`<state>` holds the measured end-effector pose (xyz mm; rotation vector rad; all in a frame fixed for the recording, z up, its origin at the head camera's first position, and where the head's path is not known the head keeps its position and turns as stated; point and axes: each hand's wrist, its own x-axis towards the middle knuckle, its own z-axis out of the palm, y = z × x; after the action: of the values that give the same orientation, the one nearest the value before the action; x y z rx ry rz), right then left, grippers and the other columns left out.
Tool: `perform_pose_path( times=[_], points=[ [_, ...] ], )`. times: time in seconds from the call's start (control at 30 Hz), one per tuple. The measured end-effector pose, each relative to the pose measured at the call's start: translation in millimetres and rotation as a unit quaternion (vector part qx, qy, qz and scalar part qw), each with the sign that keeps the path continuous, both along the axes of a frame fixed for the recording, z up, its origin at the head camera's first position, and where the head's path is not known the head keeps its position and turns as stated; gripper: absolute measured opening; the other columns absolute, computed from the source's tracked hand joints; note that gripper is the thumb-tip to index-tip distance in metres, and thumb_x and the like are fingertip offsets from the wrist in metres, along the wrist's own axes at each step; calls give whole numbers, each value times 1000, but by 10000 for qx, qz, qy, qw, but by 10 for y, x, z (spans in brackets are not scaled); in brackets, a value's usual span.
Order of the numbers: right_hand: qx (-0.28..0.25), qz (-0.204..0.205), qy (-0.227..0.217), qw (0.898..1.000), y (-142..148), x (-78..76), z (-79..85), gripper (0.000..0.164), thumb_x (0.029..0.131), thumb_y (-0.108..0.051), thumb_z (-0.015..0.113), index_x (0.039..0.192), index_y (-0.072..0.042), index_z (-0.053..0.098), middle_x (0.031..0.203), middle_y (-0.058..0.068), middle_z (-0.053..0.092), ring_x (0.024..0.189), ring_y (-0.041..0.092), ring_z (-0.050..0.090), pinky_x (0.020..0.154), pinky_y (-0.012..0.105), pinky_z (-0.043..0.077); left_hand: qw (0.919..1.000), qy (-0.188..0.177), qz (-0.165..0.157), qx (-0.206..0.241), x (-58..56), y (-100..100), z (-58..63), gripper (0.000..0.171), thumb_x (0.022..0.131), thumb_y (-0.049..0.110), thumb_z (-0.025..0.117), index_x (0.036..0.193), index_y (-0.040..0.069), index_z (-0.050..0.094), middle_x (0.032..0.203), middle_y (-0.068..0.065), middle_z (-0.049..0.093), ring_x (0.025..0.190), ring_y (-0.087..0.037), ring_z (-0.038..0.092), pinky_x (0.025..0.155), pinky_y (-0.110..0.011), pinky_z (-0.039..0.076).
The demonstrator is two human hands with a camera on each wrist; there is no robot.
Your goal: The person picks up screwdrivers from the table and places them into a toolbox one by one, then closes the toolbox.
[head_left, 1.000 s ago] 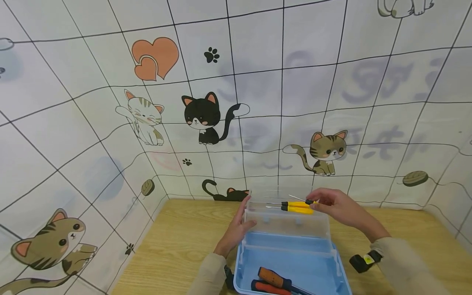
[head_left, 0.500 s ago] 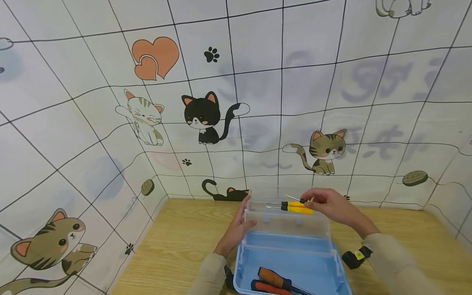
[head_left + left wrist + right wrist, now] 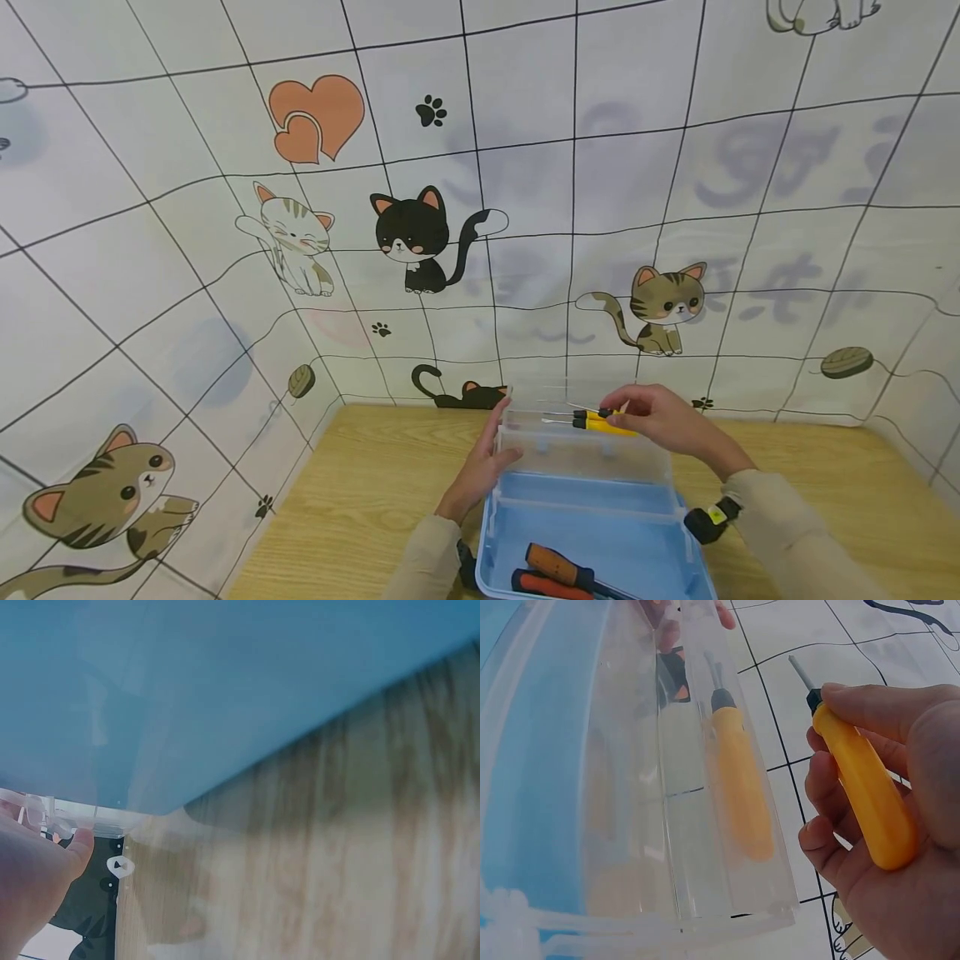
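My right hand (image 3: pixel 656 418) holds a yellow-handled screwdriver (image 3: pixel 866 787) over the clear tray, thumb by its black collar. Its shaft points left in the head view. In that tray (image 3: pixel 652 458), hinged behind an open blue toolbox (image 3: pixel 645 550), lie yellow screwdrivers (image 3: pixel 607 427), handles to the right. One tray screwdriver (image 3: pixel 742 784) shows through the plastic wall in the right wrist view. My left hand (image 3: pixel 480 467) grips the tray's left end, thumb (image 3: pixel 81 846) in front and fingers along the side.
An orange-brown screwdriver (image 3: pixel 555 564) and a red-and-black handled tool (image 3: pixel 551 587) lie in the toolbox's near part. The box stands on a wooden table (image 3: pixel 360 500). A cat-patterned wall covering (image 3: pixel 525 275) rises right behind the table.
My right hand has moved left with its screwdriver, bringing it over the ones in the tray. The left hand and toolbox have stayed put.
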<state>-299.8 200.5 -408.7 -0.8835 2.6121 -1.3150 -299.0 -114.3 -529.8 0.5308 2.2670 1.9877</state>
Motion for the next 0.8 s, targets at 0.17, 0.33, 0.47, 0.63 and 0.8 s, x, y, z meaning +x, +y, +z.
perform_pose_path(
  times=[0.17,0.33,0.47,0.63,0.8],
  points=[
    [125,-8,134,9998,-32,-38,-16,22,95,-19,68,114,-9,70,97,2,68,78,16,56,62,26,47,10000,7,-35,56,2,8,10,81,97,8,57,159,33,12,155,-8,30,134,-32,40,106,-57,38],
    [221,68,364,9991,-80,-60,-42,21,95,-20,68,113,-10,71,93,-3,66,78,12,53,66,25,45,9999,90,-44,8,2,0,13,81,97,9,57,159,34,12,157,-4,28,138,-30,36,108,-57,36],
    [177,234,497,9983,-122,-64,-48,22,95,-19,68,113,-7,70,95,-3,66,80,10,52,69,26,44,9999,142,-65,-25,-5,-8,3,80,97,9,57,159,35,13,157,-2,29,139,-30,35,107,-58,36],
    [155,346,488,9981,-174,-75,-53,21,95,-16,68,113,-5,70,95,-1,66,80,10,51,69,26,43,9998,155,-91,-17,-4,-10,-1,80,97,10,57,159,35,13,158,0,28,139,-30,34,107,-59,35],
    [256,282,434,9983,-213,-105,-93,22,94,-17,69,113,-8,71,95,-3,66,81,11,52,70,26,44,9999,148,-45,-30,0,-7,-7,80,97,10,58,158,38,14,160,3,25,143,-29,30,109,-61,32]
  ],
)
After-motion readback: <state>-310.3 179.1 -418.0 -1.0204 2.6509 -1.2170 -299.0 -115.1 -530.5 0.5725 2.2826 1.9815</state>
